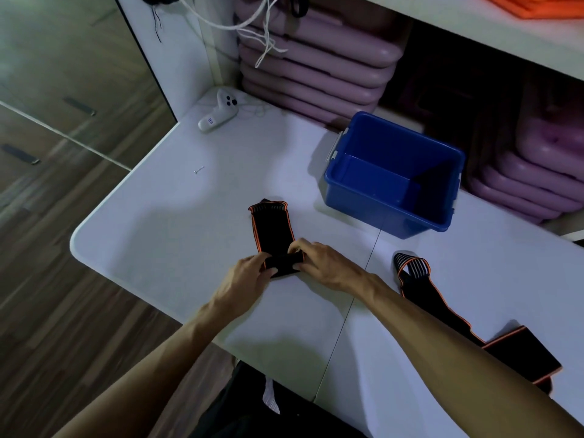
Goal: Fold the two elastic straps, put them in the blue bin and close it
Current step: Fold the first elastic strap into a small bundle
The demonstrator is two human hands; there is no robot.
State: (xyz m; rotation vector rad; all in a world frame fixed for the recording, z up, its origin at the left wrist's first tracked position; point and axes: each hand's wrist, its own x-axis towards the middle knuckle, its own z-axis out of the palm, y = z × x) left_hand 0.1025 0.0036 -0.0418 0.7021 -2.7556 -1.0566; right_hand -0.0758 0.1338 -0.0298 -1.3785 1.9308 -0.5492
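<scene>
A black elastic strap with orange edges lies on the white table, its near end rolled or folded over. My left hand and my right hand both pinch that folded end from either side. A second black and orange strap lies unfolded to the right, partly hidden under my right forearm. The blue bin stands open and empty behind the straps, to the right. No lid is in view.
A white hand-held controller lies at the table's far left corner, and a small screw sits on the table. Stacked mauve plastic items fill the shelf behind the bin. White cords hang above.
</scene>
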